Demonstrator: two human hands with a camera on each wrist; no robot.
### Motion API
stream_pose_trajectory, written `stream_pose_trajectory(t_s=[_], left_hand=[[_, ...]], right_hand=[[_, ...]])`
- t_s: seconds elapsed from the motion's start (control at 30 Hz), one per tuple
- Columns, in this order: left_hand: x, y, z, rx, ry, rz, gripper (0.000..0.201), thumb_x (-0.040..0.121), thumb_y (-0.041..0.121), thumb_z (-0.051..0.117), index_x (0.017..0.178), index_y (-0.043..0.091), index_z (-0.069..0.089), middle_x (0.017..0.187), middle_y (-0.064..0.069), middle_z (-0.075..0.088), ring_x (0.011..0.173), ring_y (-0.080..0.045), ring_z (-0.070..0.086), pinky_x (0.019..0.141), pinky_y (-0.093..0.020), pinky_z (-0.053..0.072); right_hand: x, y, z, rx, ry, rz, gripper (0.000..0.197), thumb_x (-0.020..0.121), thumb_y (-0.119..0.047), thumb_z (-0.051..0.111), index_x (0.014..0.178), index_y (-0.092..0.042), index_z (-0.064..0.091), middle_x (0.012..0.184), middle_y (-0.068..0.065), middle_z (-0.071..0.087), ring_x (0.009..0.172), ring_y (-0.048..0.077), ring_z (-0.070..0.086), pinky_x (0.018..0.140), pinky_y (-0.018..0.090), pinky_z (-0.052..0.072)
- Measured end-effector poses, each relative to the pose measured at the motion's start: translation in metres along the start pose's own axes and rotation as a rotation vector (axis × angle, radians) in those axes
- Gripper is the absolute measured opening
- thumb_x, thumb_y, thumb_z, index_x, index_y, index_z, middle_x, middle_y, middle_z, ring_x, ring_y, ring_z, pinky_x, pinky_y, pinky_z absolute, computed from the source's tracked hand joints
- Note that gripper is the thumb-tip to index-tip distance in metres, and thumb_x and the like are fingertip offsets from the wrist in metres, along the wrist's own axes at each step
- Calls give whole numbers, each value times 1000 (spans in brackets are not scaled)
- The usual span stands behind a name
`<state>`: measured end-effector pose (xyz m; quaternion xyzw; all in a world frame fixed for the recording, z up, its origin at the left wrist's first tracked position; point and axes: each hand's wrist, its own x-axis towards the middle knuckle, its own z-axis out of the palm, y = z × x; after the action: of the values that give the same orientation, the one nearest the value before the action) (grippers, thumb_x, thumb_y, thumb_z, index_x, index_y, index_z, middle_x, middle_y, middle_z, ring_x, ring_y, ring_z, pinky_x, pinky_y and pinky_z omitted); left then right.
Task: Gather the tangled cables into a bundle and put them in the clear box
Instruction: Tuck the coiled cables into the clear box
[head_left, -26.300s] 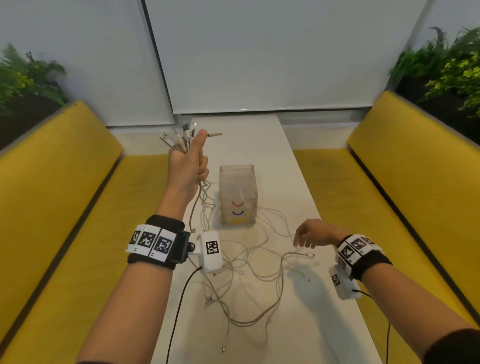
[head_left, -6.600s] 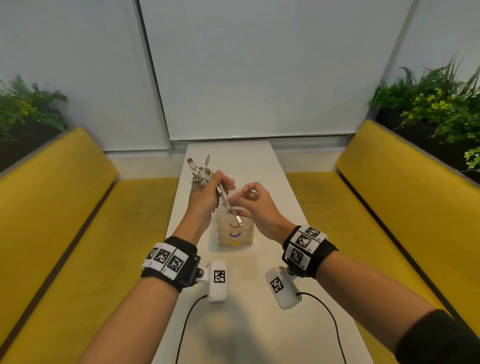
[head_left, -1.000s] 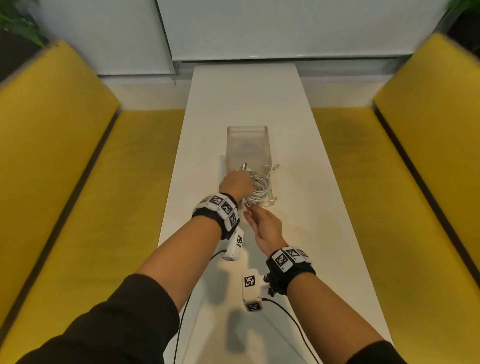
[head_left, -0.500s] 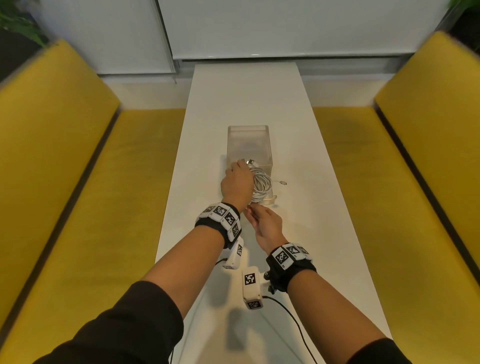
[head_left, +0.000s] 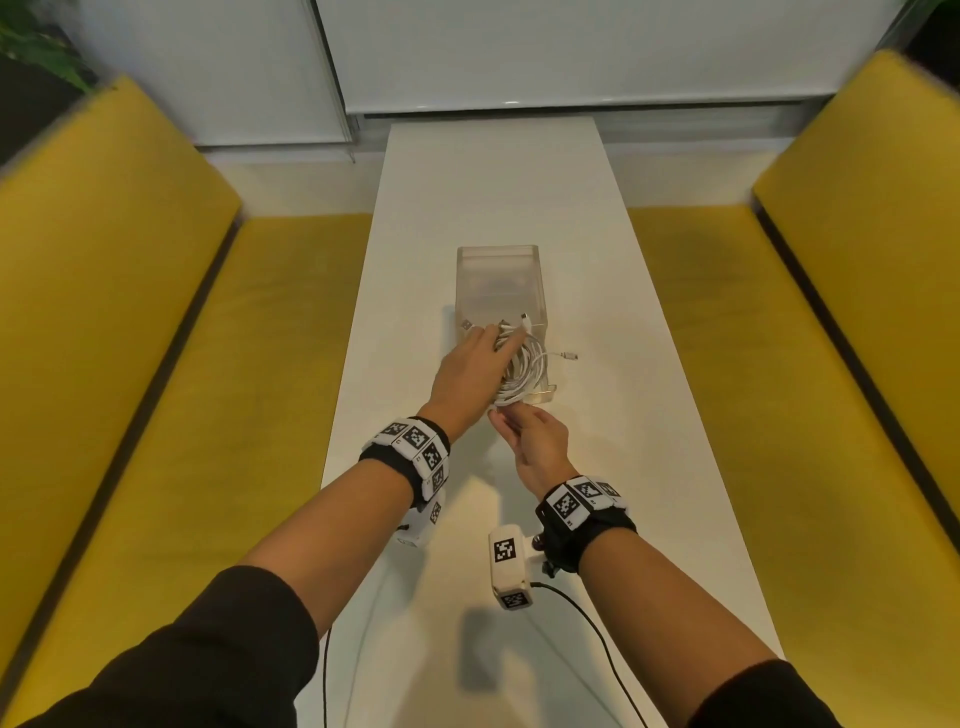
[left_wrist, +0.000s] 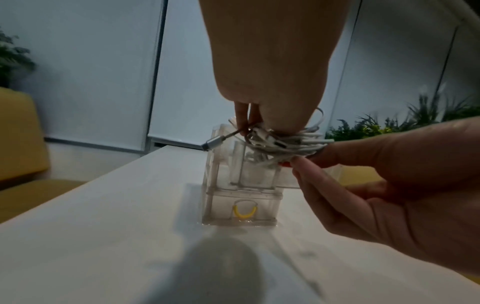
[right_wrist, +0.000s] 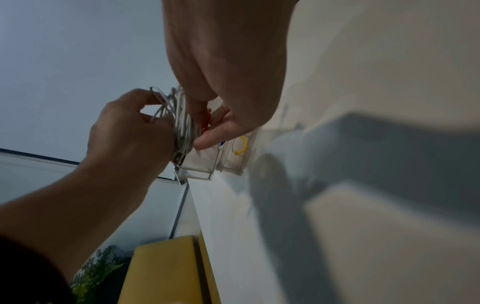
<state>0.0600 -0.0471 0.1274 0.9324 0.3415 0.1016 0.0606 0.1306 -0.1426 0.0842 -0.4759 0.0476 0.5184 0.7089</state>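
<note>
Your left hand (head_left: 467, 374) grasps a coiled bundle of white cables (head_left: 524, 371), fingers curled around the loops, and holds it over the open top drawer at the near end of the clear box (head_left: 498, 280). The box stands on the middle of the long white table (head_left: 649, 467), midway between its left and right edges. From the left wrist view, a silver plug (left_wrist: 211, 144) juts out of the bundle toward the left, and the lower loops dip into the drawer while the rest sits above its rim. A yellow handle (left_wrist: 244, 211) marks the box's bottom drawer. Another plug end (head_left: 569, 356) sticks out over the table to the right of the bundle. Your right hand (head_left: 535, 447), just nearer than the box, touches the near side of the coil with loosely bent fingers; you cannot tell from these views whether it pinches a strand. Yellow seats (head_left: 130, 338) flank the table on both sides.
</note>
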Motion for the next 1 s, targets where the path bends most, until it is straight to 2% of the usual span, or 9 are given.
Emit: stream_pose_trajectory(t_s=[0.1,0.17,0.23,0.37,0.47,0.73,0.83,0.9,1.0], left_hand=[[-2,4,-1,-35,24,-4,52,99,40,41,141,11,50,128,-16,57,117,-33,51,87,-45,52],[-4,10,1,-31,-42,-28,80,92,69,31,142,10,49,130,-18,53,121,-33,47,98,-48,47],[-4,16,4,58,-91,-43,98,83,83,29,143,7,46,134,-20,49,124,-35,42,105,-49,40],[2,24,11,166,-121,-145,75,99,61,33,144,2,43,140,-24,45,129,-38,41,105,-46,36],[6,25,13,180,-130,-212,65,104,50,29,141,-2,43,137,-24,48,125,-37,45,103,-42,35],[18,30,22,258,-132,-241,54,103,41,28,134,6,54,129,-15,55,120,-32,45,105,-43,31],[22,28,20,194,-117,-224,59,104,47,26,134,7,56,128,-17,58,121,-34,47,103,-43,34],[19,24,18,138,-38,-230,64,105,50,23,125,3,61,123,-16,65,118,-32,52,99,-41,37],[15,21,21,97,50,-192,48,106,39,35,110,6,70,110,-13,70,103,-32,60,85,-41,44]], right_hand=[[1,0,-1,-58,-24,-18,10,92,10,55,90,7,64,94,23,67,88,27,67,75,28,61],[1,0,-2,-113,-21,-28,20,95,11,46,92,3,64,99,22,67,92,27,66,81,34,60],[1,1,-2,-131,-12,-34,27,98,9,41,96,-4,65,100,16,69,94,26,65,82,35,58],[2,0,-2,-99,22,-15,20,95,11,47,88,-1,63,92,16,67,86,24,65,79,33,59],[3,2,-2,-87,36,-3,12,93,8,55,84,3,61,85,18,66,78,23,65,66,26,61],[6,1,-5,-101,36,-1,16,91,10,55,79,2,60,77,17,63,71,21,61,68,29,57],[6,-1,-3,-78,29,-8,14,91,9,56,80,2,60,78,17,64,72,22,63,69,29,59],[6,-2,-2,-68,15,-9,8,91,7,58,84,4,61,78,16,66,74,22,65,68,28,60],[5,-1,-1,-54,-1,-10,7,90,8,57,96,7,61,84,18,66,79,24,66,69,28,61]])
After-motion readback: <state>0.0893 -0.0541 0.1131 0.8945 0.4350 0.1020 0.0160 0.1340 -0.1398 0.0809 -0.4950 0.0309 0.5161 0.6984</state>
